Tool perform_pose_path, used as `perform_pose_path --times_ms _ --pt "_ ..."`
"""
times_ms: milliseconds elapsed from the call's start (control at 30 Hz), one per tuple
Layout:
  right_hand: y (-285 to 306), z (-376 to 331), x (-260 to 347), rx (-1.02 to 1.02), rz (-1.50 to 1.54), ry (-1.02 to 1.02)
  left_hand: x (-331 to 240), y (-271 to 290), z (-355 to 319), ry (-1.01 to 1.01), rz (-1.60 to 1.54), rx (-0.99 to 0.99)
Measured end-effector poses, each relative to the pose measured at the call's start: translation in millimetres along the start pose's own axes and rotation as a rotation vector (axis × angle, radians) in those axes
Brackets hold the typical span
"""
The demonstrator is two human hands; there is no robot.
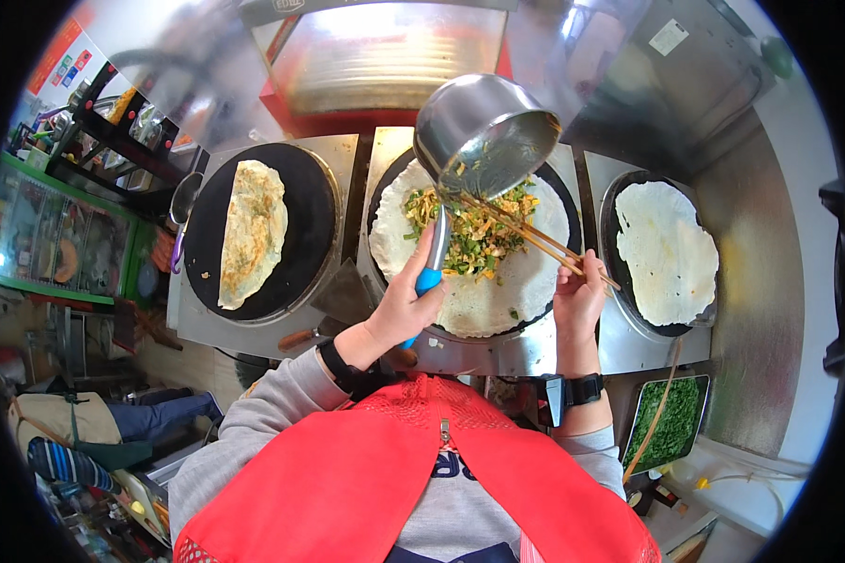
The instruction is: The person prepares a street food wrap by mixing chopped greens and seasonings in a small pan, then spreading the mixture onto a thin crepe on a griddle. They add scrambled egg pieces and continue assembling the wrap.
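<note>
My left hand point(406, 305) is closed round the blue-and-steel handle of a saucepan point(469, 122). The pan is tipped on its side over the middle griddle, its mouth facing down and toward me. In my right hand point(580, 293) is a pair of chopsticks point(526, 232), their tips at the pan's lower rim. A chopped green and orange-brown filling point(479, 246) lies heaped on a thin round pancake point(469, 308), and some bits cling inside the pan. That pancake covers most of the middle round griddle point(569, 204).
On the left griddle point(308, 225) rests a folded, browned pancake point(253, 235). A plain thin pancake point(665, 251) covers much of the right griddle. A tray of chopped greens point(668, 422) stands at the lower right. A wooden-handled spatula point(298, 339) lies between the left griddles. Another person point(94, 418) is at the left.
</note>
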State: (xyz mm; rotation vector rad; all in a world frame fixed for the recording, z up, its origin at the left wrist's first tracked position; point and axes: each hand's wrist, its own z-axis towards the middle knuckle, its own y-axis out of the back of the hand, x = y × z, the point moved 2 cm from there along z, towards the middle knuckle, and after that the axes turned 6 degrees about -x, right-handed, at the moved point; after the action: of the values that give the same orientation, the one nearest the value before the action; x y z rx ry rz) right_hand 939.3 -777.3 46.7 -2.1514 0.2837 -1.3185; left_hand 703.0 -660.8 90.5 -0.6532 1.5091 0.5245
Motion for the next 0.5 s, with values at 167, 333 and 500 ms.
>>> perform_pose_path --times_ms 167,333,500 --pt "5 9 -10 0.164 0.166 -0.098 -14 -3 5 0.154 -0.287 0.011" --pt "19 18 -15 0.026 0.193 -0.104 -32 0 6 0.275 -0.508 -0.026" --pt "30 22 -13 0.295 -0.1 0.026 -41 23 -3 0.348 -0.841 -0.005"
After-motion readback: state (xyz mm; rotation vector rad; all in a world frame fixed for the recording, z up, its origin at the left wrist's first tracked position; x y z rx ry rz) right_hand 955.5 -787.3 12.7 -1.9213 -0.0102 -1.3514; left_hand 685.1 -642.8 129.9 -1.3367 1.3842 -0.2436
